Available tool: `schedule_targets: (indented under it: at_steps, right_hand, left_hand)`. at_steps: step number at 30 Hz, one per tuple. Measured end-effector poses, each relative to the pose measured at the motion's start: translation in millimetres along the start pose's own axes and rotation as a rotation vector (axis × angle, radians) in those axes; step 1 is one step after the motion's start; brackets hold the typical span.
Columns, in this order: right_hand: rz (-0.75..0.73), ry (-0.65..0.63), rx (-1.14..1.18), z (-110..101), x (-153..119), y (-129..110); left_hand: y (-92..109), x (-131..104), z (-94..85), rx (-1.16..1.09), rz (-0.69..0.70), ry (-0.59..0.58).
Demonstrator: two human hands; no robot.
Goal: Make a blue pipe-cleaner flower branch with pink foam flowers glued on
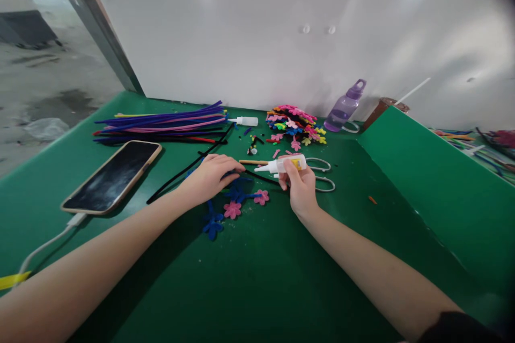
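Note:
My right hand (300, 185) is closed around a small white glue bottle (281, 164) with a yellow label, its tapered nozzle pointing left. My left hand (211, 174) has its fingers bent together just left of that nozzle; what they pinch, if anything, is hidden. Below the left hand lie blue pipe-cleaner flowers (212, 222) and two pink flowers, one a pink flower (232, 210) in front. A black pipe cleaner (259, 176) runs from near the left fingertips towards the right hand. Behind the right hand show the light handles of scissors (325, 185) and a tan stick (253, 162).
A phone (112, 177) on a cable and a bundle of pipe cleaners (161, 126) lie left. At the back are another glue bottle (246, 121), a heap of colourful flowers (295, 123) and a purple water bottle (345, 107). A green divider (434, 182) stands at right.

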State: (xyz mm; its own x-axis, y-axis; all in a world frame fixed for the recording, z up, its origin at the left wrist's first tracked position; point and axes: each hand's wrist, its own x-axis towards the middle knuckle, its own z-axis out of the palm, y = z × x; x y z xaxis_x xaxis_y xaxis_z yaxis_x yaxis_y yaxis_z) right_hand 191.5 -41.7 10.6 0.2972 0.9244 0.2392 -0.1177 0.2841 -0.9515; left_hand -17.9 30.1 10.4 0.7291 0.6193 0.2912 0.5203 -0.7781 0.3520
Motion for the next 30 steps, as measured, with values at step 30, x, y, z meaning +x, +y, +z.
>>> schedule_targets:
  at_steps: [30]
  right_hand:
    - [-0.052, 0.161, -0.013, -4, 6, 6]
  left_hand:
    - [12, 3, -10.8, -0.023, 0.026, 0.196]
